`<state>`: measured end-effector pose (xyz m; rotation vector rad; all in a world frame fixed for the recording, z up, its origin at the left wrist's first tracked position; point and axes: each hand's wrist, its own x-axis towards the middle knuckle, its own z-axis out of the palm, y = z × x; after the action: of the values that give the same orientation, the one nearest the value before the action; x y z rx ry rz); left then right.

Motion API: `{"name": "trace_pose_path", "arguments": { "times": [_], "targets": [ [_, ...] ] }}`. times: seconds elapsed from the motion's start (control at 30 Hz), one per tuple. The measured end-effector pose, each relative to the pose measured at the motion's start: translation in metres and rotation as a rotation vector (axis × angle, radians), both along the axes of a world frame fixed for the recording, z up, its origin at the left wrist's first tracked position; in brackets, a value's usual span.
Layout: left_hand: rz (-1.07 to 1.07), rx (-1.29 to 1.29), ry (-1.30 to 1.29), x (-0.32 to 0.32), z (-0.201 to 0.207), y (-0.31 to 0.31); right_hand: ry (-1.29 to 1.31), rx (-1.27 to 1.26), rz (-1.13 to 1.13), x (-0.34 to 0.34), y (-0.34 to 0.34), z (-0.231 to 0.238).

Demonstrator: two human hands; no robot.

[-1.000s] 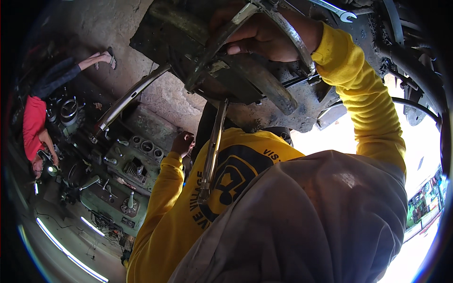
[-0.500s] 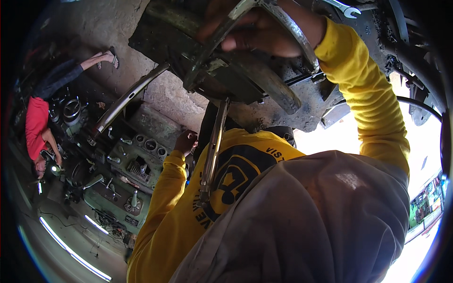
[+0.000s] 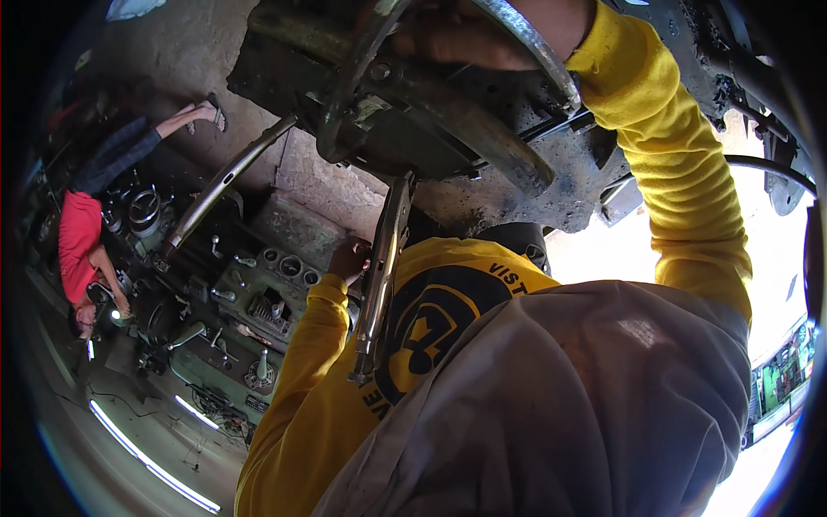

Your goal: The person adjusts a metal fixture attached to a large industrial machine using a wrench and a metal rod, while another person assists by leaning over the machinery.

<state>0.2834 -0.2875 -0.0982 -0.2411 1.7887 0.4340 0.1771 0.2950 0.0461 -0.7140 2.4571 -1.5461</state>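
My right hand (image 3: 491, 39) reaches in at the top, behind a curved metal bar (image 3: 538, 52) and above a thick round rod (image 3: 495, 151) on a dark, greasy metal assembly (image 3: 422, 146). Shadow and the top edge hide most of its fingers, so its grip cannot be made out. Lower and to the left, my left hand (image 3: 346, 258) hangs beside my body with curled fingers. A slotted metal bar (image 3: 375, 297) partly covers it, and what it holds, if anything, is hidden. A second slotted bar (image 3: 228, 178) slants away to the left.
Green machinery with levers (image 3: 267, 302) stands at the left. A person in a red shirt (image 3: 76, 228) works beyond it, near a small bright light (image 3: 115, 315). A dark cable (image 3: 767, 161) bends across the right side. Strip lights (image 3: 146, 461) show at the lower left.
My right hand has shifted up, partly out of view. The near slotted bar appears further left and now overlaps my left hand. The open-ended spanner at the top right has almost left the picture.
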Motion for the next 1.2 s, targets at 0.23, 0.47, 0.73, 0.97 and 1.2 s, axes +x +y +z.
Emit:
{"name": "trace_pose_path", "arguments": {
  "times": [0.23, 0.47, 0.73, 0.97, 1.2],
  "targets": [
    [-0.029, -0.038, 0.021, -0.002, 0.003, -0.003, 0.508, -0.085, -0.175, -0.002, -0.029, -0.021],
    [-0.281, 0.020, 0.166, -0.002, 0.003, -0.007, 0.302, -0.080, -0.050, -0.001, -0.025, -0.021],
    [-0.072, 0.016, 0.036, 0.000, -0.007, -0.017, 0.428, 0.090, -0.146, 0.001, -0.026, -0.018],
    [0.065, 0.046, -0.003, 0.000, -0.009, -0.015, 0.242, -0.146, -0.217, 0.003, -0.014, -0.002],
    [-0.208, -0.044, 0.116, -0.007, 0.006, 0.002, 0.420, -0.171, -0.228, -0.001, -0.013, -0.016]
  ]
}}
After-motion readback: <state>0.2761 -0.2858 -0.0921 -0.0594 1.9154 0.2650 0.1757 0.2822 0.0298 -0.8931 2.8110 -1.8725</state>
